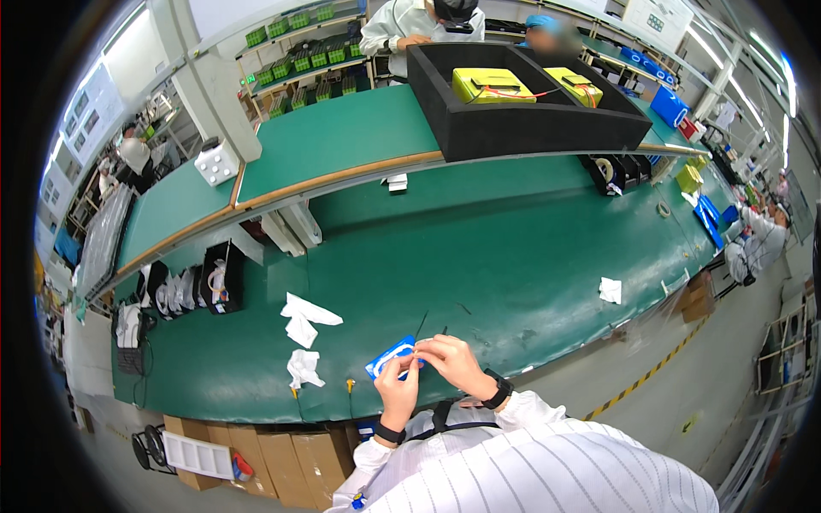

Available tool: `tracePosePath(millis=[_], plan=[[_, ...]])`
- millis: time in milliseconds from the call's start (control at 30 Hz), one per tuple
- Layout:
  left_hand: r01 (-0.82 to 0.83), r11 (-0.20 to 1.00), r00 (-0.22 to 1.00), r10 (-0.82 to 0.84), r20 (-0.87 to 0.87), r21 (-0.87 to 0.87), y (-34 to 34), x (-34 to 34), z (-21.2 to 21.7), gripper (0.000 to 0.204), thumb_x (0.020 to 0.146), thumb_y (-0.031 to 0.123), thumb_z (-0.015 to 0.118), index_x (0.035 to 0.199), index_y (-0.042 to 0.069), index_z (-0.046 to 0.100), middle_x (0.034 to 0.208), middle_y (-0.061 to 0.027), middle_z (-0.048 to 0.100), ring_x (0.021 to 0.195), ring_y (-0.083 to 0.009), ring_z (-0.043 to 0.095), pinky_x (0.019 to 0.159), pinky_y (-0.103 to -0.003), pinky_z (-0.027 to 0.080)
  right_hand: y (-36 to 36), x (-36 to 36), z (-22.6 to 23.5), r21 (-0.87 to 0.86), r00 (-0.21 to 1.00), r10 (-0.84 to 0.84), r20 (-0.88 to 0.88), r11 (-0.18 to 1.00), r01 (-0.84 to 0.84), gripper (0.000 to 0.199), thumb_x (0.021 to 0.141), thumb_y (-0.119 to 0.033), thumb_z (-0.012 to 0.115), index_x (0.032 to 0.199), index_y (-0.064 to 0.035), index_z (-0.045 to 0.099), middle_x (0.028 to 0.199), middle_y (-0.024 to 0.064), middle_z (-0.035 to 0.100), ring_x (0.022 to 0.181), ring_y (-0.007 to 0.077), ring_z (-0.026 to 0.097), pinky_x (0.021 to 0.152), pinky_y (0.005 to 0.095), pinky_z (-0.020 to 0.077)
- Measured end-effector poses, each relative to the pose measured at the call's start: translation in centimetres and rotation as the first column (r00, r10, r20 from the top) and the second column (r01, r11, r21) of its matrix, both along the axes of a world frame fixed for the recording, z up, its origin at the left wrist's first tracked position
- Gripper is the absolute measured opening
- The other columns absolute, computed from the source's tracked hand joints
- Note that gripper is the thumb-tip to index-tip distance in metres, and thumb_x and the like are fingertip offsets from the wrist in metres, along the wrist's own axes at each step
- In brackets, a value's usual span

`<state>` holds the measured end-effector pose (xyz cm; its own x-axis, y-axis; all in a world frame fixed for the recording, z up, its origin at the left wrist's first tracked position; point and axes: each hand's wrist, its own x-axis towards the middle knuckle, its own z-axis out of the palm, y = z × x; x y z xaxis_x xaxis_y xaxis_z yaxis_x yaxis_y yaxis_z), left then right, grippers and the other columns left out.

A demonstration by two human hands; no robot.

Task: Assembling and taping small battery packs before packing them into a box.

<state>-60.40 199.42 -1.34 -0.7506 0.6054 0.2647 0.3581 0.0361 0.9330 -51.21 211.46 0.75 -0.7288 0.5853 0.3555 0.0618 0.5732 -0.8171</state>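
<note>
A small flat blue pack point(377, 365) with a white strip or lead along its top lies at the near edge of the green bench. My left hand point(397, 395) is closed against its near side, fingers and thumb pressed together at the pack. From the right, my right hand point(453, 362) meets it with thumb and fingertips pinched just over the pack's right end. What sits between those fingertips is too small to make out. Two thin dark leads or sticks point(422, 323) rise just beyond the hands.
Crumpled white papers point(310, 318) lie left of my hands, another white paper point(610, 291) to the right. Yellow-tipped leads point(350, 386) hang near the front edge. Black bins point(221, 278) stand at left. A raised shelf point(342, 137) bears a black divided box point(539, 128) holding green packs.
</note>
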Motion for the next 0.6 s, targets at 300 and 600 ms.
tracePosePath(millis=[300, 600], plan=[[0.08, 0.985, 0.902, -0.137, 0.409, 0.153, -0.3, 0.0, -2.4, 0.01, 0.093, 0.0, 0.064, 0.097, -0.009, 0.062, 0.09, -0.0127, 0.071, 0.079, -0.0184, 0.071, 0.075, -0.028, 0.057, 0.5, 0.1, 0.2, -0.029, 0.998, 0.051, 0.023, 0.998, -0.05, 0.02, 0.086, -0.019, 0.068, 0.102, -0.007, 0.073, 0.084, 0.0086, 0.069, 0.077, 0.0266, 0.066, 0.07, 0.0374, 0.0515], [0.127, 0.97, 0.86, -0.212, 0.465, 0.206, -0.5, -0.5, -2.7, 0.01, 0.096, 0.001, 0.06, 0.101, -0.008, 0.062, 0.091, -0.0143, 0.071, 0.082, -0.0201, 0.071, 0.077, -0.029, 0.057, 1.1, -0.4, -0.9, -0.068, 0.994, 0.102, 0.045, 0.993, -0.099, 0.02, 0.086, -0.017, 0.068, 0.102, -0.0084, 0.074, 0.09, 0.0072, 0.072, 0.076, 0.0241, 0.066, 0.072, 0.0347, 0.0488]])
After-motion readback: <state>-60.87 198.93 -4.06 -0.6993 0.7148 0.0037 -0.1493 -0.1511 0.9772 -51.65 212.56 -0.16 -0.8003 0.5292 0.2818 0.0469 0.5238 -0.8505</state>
